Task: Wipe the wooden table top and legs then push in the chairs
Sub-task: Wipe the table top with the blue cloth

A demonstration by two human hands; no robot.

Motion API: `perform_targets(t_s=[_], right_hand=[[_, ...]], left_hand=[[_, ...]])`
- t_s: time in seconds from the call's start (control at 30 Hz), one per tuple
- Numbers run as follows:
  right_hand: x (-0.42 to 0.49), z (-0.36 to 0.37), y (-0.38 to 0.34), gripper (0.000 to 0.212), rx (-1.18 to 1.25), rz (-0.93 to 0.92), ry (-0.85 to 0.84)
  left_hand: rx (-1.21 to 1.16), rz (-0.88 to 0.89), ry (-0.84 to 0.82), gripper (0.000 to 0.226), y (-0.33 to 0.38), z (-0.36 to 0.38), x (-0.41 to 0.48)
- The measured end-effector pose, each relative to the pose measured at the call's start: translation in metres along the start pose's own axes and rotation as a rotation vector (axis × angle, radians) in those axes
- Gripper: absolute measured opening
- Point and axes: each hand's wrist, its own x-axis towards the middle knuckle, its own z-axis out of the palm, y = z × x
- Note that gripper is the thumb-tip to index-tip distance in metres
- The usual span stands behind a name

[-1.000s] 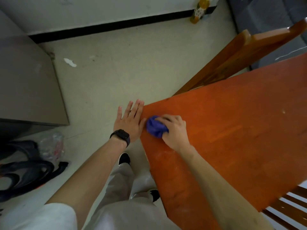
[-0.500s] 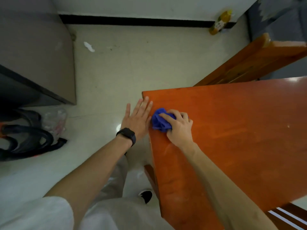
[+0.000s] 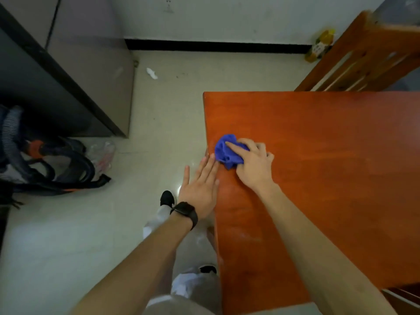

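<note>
The reddish wooden table top (image 3: 329,167) fills the right half of the view. My right hand (image 3: 254,164) presses a crumpled blue cloth (image 3: 227,151) flat on the top, close to its left edge. My left hand (image 3: 200,185) is held flat with fingers together against that left edge, just below the cloth, and holds nothing; a black watch sits on its wrist. A wooden chair (image 3: 363,60) stands at the table's far side, top right. The table legs are hidden under the top.
A grey cabinet (image 3: 75,87) stands at the left, with a dark bag and straps (image 3: 45,164) on the floor beside it. A yellow bottle (image 3: 319,45) stands by the far wall. White paper scrap (image 3: 151,73) lies on the tiled floor.
The view has swung so the table edge now runs nearly straight up. My right hand has kept rubbing the cloth along the left edge, and my left hand has stayed against that edge.
</note>
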Motion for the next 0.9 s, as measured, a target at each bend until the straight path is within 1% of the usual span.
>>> perform_targets(t_s=[0.07,0.13,0.2,0.23,0.27,0.3,0.33,0.37,0.43,0.5,0.57,0.63,0.7,0.73,0.77,0.83,0.87,0.9], right_hand=[[-0.063,0.01,0.005,0.064,0.054,-0.075,-0.022],[-0.126,0.011,0.013,0.069,0.145,-0.169,-0.186],[-0.152,0.001,0.028,0.07,0.229,-0.225,-0.336],[-0.144,-0.008,0.033,0.071,0.272,-0.223,-0.338],[-0.127,-0.016,0.037,0.071,0.308,-0.19,-0.287],[-0.105,-0.021,0.04,0.066,0.315,-0.145,-0.19],[-0.081,-0.025,0.04,0.059,0.309,-0.086,-0.094],[-0.062,-0.025,0.038,0.053,0.28,-0.028,-0.045],[-0.05,-0.013,0.026,0.048,0.186,0.016,-0.019],[-0.081,0.005,0.014,0.049,0.164,-0.007,-0.016],[-0.144,0.019,0.012,0.052,0.196,-0.121,-0.083],[-0.204,0.017,0.012,0.052,0.234,-0.212,-0.262],[-0.219,0.005,0.022,0.05,0.275,-0.253,-0.418],[-0.207,-0.001,0.027,0.048,0.299,-0.237,-0.443],[-0.188,-0.005,0.03,0.049,0.318,-0.209,-0.395],[-0.139,-0.007,0.032,0.053,0.282,-0.146,-0.169],[-0.119,-0.006,0.028,0.055,0.255,-0.084,-0.095],[-0.111,-0.002,0.021,0.054,0.23,-0.031,-0.072]], left_hand=[[-0.006,-0.018,-0.008,0.059,0.002,0.003,-0.003],[-0.047,-0.046,-0.015,0.058,0.006,0.002,-0.005],[-0.07,-0.07,0.011,0.055,0.009,0.004,-0.007],[-0.073,-0.075,0.014,0.055,0.009,0.004,-0.007],[-0.073,-0.072,0.018,0.055,0.009,0.004,-0.006],[-0.061,-0.067,0.021,0.055,0.008,0.003,-0.005],[-0.046,-0.064,0.025,0.055,0.008,0.003,-0.003],[-0.039,-0.065,0.036,0.055,0.007,0.004,-0.003],[-0.04,-0.064,0.055,0.054,0.007,0.007,-0.003],[-0.044,-0.063,0.042,0.054,0.006,0.012,-0.004],[-0.039,-0.07,0.047,0.054,0.005,0.017,-0.005],[-0.045,-0.073,0.065,0.054,0.004,0.016,-0.004],[-0.022,-0.075,0.074,0.054,0.004,0.018,-0.005],[-0.006,-0.075,0.078,0.054,0.004,0.018,-0.005],[0.001,-0.073,0.079,0.054,0.005,0.017,-0.004],[0.011,-0.069,0.079,0.055,0.006,0.014,-0.002],[0.019,-0.062,0.079,0.055,0.006,0.014,-0.004],[0.027,-0.051,0.074,0.055,0.006,0.015,-0.009]])
